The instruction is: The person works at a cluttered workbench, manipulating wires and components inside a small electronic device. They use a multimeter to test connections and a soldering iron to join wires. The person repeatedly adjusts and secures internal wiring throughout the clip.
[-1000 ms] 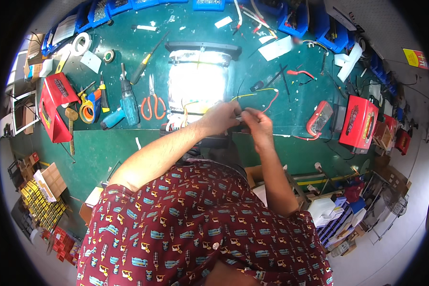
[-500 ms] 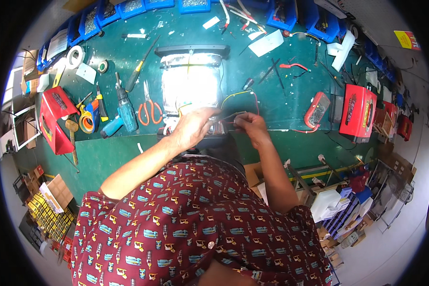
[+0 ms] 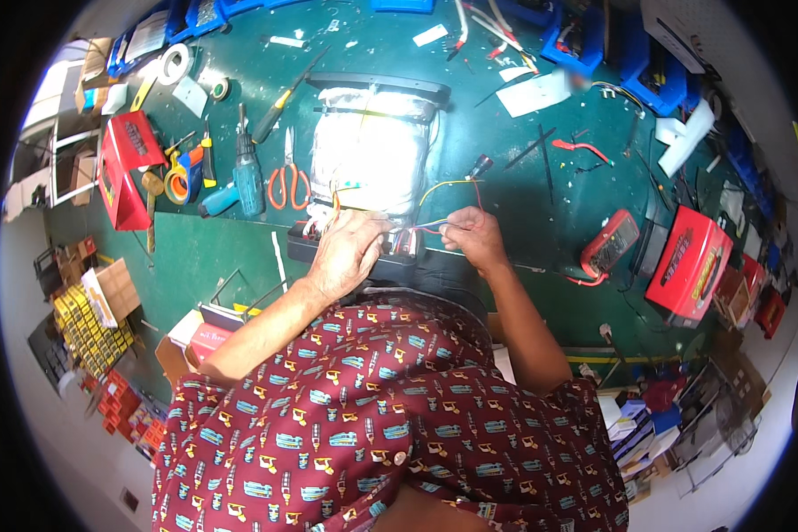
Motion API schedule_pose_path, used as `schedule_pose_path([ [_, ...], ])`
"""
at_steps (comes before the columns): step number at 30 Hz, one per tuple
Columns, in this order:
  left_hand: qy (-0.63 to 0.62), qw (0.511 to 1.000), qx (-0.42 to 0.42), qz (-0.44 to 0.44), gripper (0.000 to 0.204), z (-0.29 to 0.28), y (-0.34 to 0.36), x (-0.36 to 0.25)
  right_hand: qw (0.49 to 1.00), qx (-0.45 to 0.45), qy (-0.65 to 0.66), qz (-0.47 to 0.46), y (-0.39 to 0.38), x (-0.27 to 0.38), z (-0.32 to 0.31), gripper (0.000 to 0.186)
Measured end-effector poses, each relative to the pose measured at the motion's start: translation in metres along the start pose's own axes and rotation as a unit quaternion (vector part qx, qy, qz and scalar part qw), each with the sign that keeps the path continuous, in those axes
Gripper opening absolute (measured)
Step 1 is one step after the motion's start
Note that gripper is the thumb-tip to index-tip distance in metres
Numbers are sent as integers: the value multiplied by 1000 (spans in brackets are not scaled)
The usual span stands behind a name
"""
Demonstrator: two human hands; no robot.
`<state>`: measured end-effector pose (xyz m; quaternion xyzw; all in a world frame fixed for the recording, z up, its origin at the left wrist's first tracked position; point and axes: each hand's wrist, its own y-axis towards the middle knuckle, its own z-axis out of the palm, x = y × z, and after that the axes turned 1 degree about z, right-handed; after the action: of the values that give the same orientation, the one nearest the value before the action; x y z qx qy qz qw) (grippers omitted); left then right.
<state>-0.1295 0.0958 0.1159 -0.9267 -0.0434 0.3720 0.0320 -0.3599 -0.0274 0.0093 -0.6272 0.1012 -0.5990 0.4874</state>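
A block wrapped in shiny silver point(image 3: 363, 164), washed out by glare, lies in front of me with black end plates. White and red wires point(image 3: 408, 240) bunch at its near end. Over that end my left hand point(image 3: 350, 254) is bent, fingers drawn together beside the wires; whatever they grip is hidden. My right hand point(image 3: 474, 238), just right of the block, pinches thin wires point(image 3: 430, 228) that stretch across from the left fingertips. A yellow wire point(image 3: 443, 183) and a red one loop above the right hand, near a small black cylindrical part point(image 3: 481, 166).
Left of the block lie orange-handled scissors point(image 3: 289, 182), a teal power drill point(image 3: 248, 177) and a screwdriver point(image 3: 275, 115). To the right are a red multimeter point(image 3: 612, 244) and a red metal cover point(image 3: 690, 266). Blue bins point(image 3: 576, 49) line the far edge.
The whole view has shifted and turned a little. My left hand sits lower over the near end, baring more of its wires. The right hand still pinches the wires.
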Motion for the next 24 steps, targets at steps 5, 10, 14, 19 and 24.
schedule_pose_path([
  [5, 37, 995, -83, -27, 23, 13, -2, -3, 998, 5, -57, 2, 10, 19, -14, 16],
  [10, 43, 990, -133, -21, 21, 22, -9, 3, 996, -84, -40, -18, 25, 49, -54, 16],
  [14, 28, 987, -155, -25, 22, 24, -11, 4, 961, -134, 240, -2, 25, 60, -71, 20],
  [19, 18, 984, -174, -21, 23, 20, -8, 1, 935, -128, 314, 106, -12, 19, -43, 28],
  [24, -1, 985, -172, -27, 25, 21, -10, 5, 961, -44, 165, 216, -36, 1, 9, 25],
])
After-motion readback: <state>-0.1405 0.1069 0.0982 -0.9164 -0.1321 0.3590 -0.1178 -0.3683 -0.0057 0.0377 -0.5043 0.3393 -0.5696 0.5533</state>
